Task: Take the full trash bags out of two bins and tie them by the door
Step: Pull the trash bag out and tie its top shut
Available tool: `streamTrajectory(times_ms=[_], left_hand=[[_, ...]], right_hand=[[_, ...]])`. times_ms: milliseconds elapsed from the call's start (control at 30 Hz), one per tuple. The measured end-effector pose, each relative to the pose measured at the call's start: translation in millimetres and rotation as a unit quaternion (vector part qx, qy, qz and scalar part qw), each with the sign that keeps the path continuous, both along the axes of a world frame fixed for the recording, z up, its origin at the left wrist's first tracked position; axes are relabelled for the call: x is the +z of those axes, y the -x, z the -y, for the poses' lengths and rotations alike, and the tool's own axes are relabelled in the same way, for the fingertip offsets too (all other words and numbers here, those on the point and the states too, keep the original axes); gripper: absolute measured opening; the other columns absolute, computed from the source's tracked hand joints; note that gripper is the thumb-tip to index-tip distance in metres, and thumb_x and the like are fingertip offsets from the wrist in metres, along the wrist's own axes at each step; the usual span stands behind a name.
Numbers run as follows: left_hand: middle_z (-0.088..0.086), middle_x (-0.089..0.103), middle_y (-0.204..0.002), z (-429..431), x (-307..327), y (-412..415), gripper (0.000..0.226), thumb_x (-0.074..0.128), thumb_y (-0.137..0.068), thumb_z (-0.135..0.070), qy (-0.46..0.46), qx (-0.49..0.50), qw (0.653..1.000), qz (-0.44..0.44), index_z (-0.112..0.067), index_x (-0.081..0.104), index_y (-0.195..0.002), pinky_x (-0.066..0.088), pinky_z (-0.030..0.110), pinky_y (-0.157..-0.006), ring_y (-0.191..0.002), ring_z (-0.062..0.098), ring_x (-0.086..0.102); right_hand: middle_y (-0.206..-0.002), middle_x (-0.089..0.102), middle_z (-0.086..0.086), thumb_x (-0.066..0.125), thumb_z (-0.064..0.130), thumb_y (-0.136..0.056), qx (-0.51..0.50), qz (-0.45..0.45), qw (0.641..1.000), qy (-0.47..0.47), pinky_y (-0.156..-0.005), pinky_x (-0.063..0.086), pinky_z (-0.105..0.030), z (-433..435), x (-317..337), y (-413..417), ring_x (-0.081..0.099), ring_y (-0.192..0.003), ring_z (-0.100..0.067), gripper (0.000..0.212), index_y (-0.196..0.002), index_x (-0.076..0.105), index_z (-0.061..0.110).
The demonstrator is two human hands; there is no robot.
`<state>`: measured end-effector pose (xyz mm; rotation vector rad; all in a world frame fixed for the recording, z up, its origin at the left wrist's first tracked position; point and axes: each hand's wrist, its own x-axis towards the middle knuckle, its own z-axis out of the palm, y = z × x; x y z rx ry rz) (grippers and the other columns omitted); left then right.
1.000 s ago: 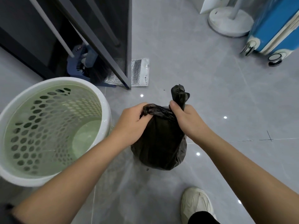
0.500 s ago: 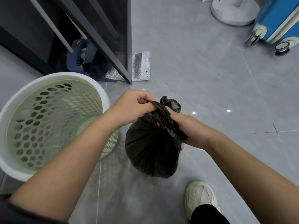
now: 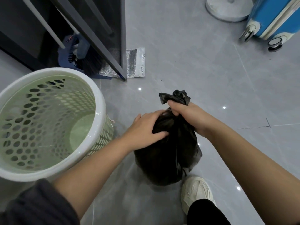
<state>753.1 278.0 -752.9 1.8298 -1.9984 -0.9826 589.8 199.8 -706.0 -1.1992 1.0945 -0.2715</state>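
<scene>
A full black trash bag stands on the grey tiled floor in the middle of the view. My right hand is closed around its gathered neck, and the crumpled bag top sticks out above my fingers. My left hand presses on the bag's upper left side, thumb and fingers wrapped over the plastic. A pale green perforated bin with a white rim stands to the left with no bag in it.
A dark door frame rises at the top centre, with a silver foil pouch at its foot and a blue dustpan and brush behind. A blue suitcase and a round white stand base sit top right. My white shoe is beside the bag.
The bag has come down to the floor. My right hand has regripped the neck from above, and my left hand has slid off the neck onto the bag's side.
</scene>
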Motion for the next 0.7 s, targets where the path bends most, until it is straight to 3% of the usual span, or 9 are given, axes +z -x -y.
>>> streamTrajectory(times_ms=[167,233,333,400,433,500,533,633,700], left_hand=[[-0.009,0.066,-0.105,1,-1,10,0.050,0.058,-0.079,-0.045,0.021,0.029,0.999,-0.039,-0.037,0.040,-0.125,0.048,0.032,-0.084,-0.097,0.017,0.062],[-0.009,0.054,-0.119,1,-2,15,0.062,0.055,-0.073,-0.054,0.018,0.020,0.999,-0.039,-0.034,0.038,-0.129,0.045,0.035,-0.092,-0.111,0.014,0.054],[-0.008,0.041,-0.142,7,-3,24,0.094,0.063,-0.062,-0.062,-0.034,0.057,0.993,-0.095,-0.037,0.017,-0.141,0.037,0.036,-0.104,-0.126,0.013,0.043],[-0.008,0.054,-0.131,12,-6,31,0.090,0.066,-0.064,-0.056,-0.066,0.075,0.984,-0.145,-0.041,0.018,-0.138,0.043,0.035,-0.098,-0.115,0.013,0.054],[-0.008,0.061,-0.122,15,-9,35,0.075,0.065,-0.069,-0.051,-0.073,0.077,0.981,-0.163,-0.037,0.030,-0.134,0.046,0.036,-0.094,-0.109,0.014,0.059],[-0.002,0.069,-0.102,22,-17,44,0.026,0.058,-0.082,-0.038,-0.088,0.115,0.971,-0.190,-0.024,0.058,-0.104,0.051,0.043,-0.089,-0.094,0.015,0.064],[0.004,0.071,-0.095,25,-21,48,0.018,0.054,-0.087,-0.033,-0.098,0.152,0.964,-0.194,-0.016,0.062,-0.091,0.051,0.045,-0.086,-0.088,0.018,0.065],[0.010,0.070,-0.090,28,-37,55,0.024,0.049,-0.093,-0.026,-0.114,0.210,0.954,-0.182,-0.010,0.063,-0.081,0.050,0.037,-0.081,-0.087,0.024,0.063],[0.002,0.065,-0.078,25,-42,57,0.025,0.047,-0.093,-0.025,-0.130,0.218,0.948,-0.193,-0.011,0.061,-0.077,0.045,0.031,-0.071,-0.078,0.020,0.059]], right_hand=[[-0.048,0.043,0.011,0.048,0.049,-0.091,-0.024,-0.080,0.995,0.051,-0.051,0.034,-0.024,10,-11,7,0.043,-0.042,-0.005,0.044,-0.055,0.046,0.023],[-0.048,0.044,0.011,0.048,0.051,-0.090,-0.031,-0.075,0.996,0.041,-0.054,0.034,-0.027,9,-14,5,0.044,-0.043,-0.007,0.046,-0.053,0.048,0.023],[-0.053,0.045,0.007,0.047,0.054,-0.087,-0.011,-0.055,0.998,0.026,-0.057,0.036,-0.029,13,-14,3,0.046,-0.052,-0.013,0.047,-0.051,0.047,0.023],[-0.063,0.050,0.001,0.049,0.053,-0.088,-0.012,-0.052,0.999,0.009,-0.064,0.041,-0.032,18,-11,2,0.051,-0.063,-0.018,0.045,-0.054,0.051,0.023],[-0.068,0.054,-0.002,0.050,0.050,-0.090,-0.019,-0.055,0.998,0.001,-0.068,0.044,-0.034,20,-11,1,0.054,-0.067,-0.020,0.042,-0.058,0.055,0.023],[-0.082,0.065,-0.006,0.054,0.044,-0.092,-0.046,-0.048,0.997,-0.025,-0.075,0.052,-0.036,24,-13,1,0.064,-0.076,-0.022,0.032,-0.081,0.064,0.016],[-0.094,0.068,-0.010,0.057,0.041,-0.092,-0.066,-0.030,0.996,-0.047,-0.078,0.055,-0.037,26,-15,3,0.067,-0.083,-0.024,0.030,-0.097,0.064,0.012],[-0.120,0.059,-0.015,0.063,0.034,-0.088,-0.110,0.043,0.988,-0.100,-0.077,0.058,-0.039,32,-17,22,0.064,-0.099,-0.030,0.055,-0.136,0.039,0.025],[-0.123,0.058,-0.006,0.067,0.039,-0.084,-0.169,0.032,0.983,-0.061,-0.072,0.058,-0.037,32,-14,42,0.065,-0.102,-0.027,0.068,-0.141,0.029,0.036]])
